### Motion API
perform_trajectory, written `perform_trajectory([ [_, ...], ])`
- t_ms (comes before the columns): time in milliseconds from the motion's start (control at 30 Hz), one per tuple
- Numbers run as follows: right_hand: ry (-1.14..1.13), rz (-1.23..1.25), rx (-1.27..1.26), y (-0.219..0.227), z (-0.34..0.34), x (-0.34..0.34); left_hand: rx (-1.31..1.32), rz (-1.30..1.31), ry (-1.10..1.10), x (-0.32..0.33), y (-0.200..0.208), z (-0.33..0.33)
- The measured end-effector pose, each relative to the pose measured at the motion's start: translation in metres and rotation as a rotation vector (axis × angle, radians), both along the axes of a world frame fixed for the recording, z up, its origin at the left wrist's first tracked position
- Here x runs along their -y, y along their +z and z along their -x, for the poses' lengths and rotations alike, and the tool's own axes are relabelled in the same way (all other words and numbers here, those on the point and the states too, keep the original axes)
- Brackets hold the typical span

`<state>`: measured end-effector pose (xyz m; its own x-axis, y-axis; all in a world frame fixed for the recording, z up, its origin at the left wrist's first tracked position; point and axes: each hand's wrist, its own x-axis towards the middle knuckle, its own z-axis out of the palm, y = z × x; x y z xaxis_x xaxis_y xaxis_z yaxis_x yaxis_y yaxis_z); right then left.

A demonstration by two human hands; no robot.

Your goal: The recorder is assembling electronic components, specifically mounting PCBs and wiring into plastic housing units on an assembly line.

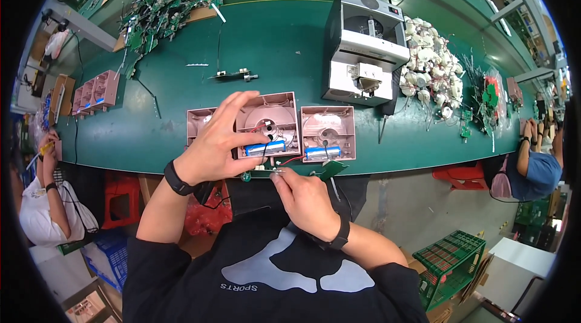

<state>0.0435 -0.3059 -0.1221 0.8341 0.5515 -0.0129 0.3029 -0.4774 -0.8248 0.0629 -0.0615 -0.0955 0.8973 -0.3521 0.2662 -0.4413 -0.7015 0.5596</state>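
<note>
Several pink plastic housings stand in a row at the near table edge. My left hand [221, 141] is over the middle housing [295, 118], fingers spread, with its index finger at the blue battery [266, 148] inside. Its thumb lies by the housing's near edge. My right hand [308, 201] is just below, thumb and fingertips pinched at a small part by the table edge, too small to make out. Red and black wires run close to the fingertips. The right housing [352, 132] holds another blue battery [322, 153], with a green circuit board [331, 169] at its near side.
A grey and white machine [366, 47] stands behind the housings, beside a heap of white round parts [431, 65]. Piled circuit boards [172, 8] lie far left; a single board [235, 75] lies nearer. Other people sit at both sides. A green crate [451, 262] is on the floor.
</note>
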Motion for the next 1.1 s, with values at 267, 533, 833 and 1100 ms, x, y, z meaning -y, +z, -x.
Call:
perform_trajectory([
  [267,0.102,0.039,0.064,-0.011,0.007,0.013,-0.020,-0.086,-0.035,0.006,-0.013,-0.004],
  [533,0.125,0.110,0.048,-0.004,0.016,0.045,-0.001,-0.172,-0.028,0.011,-0.011,0.001],
  [833,0.021,0.112,0.075,0.041,0.018,0.068,-0.061,-0.070,0.005,-0.050,0.028,-0.027],
  [1100,0.116,0.018,0.209,0.058,0.013,0.052,0.043,-0.340,0.342,-0.093,0.017,-0.066],
])
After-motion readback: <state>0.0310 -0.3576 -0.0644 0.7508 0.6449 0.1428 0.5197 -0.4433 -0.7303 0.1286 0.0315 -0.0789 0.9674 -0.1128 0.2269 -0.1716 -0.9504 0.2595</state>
